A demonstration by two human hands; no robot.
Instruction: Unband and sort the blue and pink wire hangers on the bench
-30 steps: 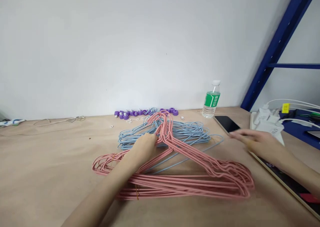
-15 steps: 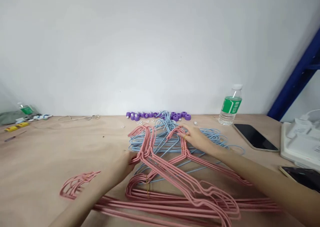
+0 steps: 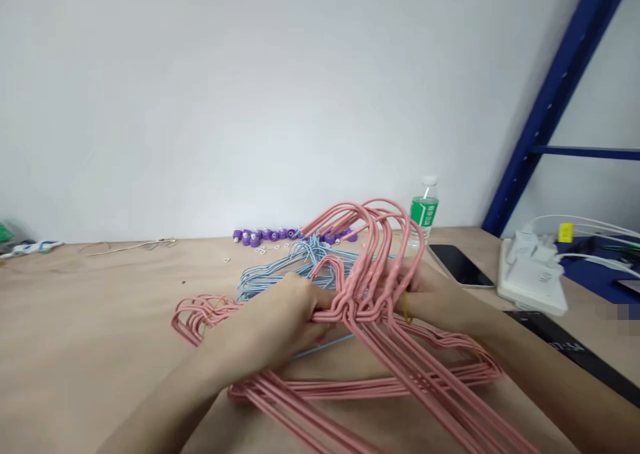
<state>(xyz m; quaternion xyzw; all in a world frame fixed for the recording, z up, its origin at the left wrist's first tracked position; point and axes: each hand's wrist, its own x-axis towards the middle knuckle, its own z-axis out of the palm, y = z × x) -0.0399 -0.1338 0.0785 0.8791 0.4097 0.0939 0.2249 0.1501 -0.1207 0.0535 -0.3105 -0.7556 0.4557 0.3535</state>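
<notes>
A bunch of pink wire clothes hangers (image 3: 370, 314) is raised off the table, hooks up and curving to the left. My left hand (image 3: 295, 307) is closed around their left shoulders, just beside the necks. My right hand (image 3: 425, 291) grips the same bunch from the right at the necks; its fingertips are partly hidden behind the wires. A thin yellowish rubber band (image 3: 407, 307) shows at the right hand. Underneath lie more pink hangers (image 3: 350, 389), one end tied with a band at left. Behind them is a pile of blue wire hangers (image 3: 270, 274).
Purple caps (image 3: 267, 235) and small white rings lie along the wall. A water bottle (image 3: 424, 211) stands at back right, near a phone (image 3: 460, 265), a white power strip (image 3: 533, 281) with plugs and a second dark phone (image 3: 570, 347). A blue metal post (image 3: 545, 107) rises at right.
My right hand has come down and toward me from the farther pink hangers. The pink hangers now stand gathered between both hands, higher and closer. The view has turned right.
</notes>
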